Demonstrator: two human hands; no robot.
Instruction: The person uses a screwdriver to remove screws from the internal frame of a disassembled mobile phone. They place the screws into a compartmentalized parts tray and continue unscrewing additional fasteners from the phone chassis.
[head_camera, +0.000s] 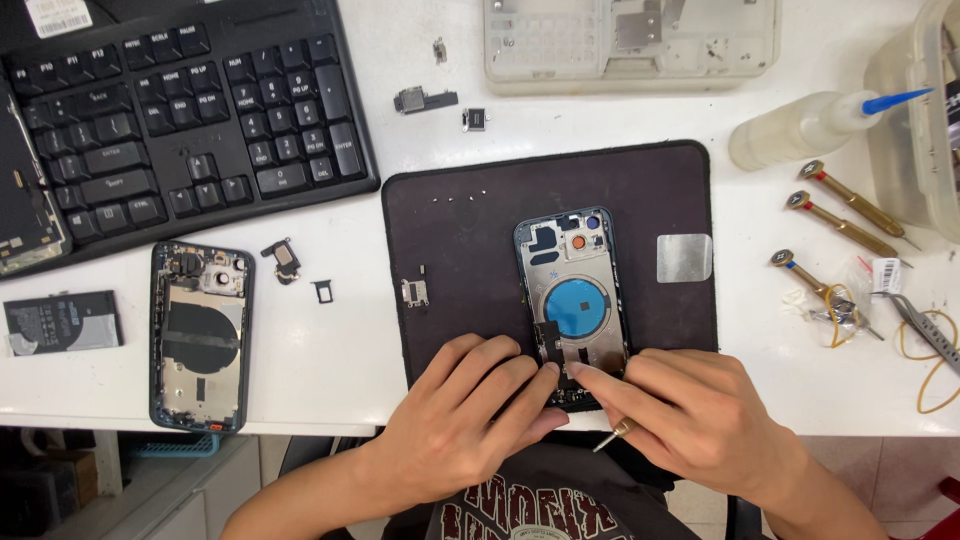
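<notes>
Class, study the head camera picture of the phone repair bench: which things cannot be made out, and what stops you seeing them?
- Lower end of the open phone housing: covered by the left hand and right hand.
- Tool in the right hand: only its tip shows, the rest is hidden by the palm.
- Tiny screws on the dark mat: too small to tell type.
- Clear tub: cut off by the right edge.

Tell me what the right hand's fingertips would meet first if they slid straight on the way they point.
The right hand points up-left, so its fingertips would probably first meet the left hand fingertips over the bottom of the open phone shell; they already look almost touching.
</notes>
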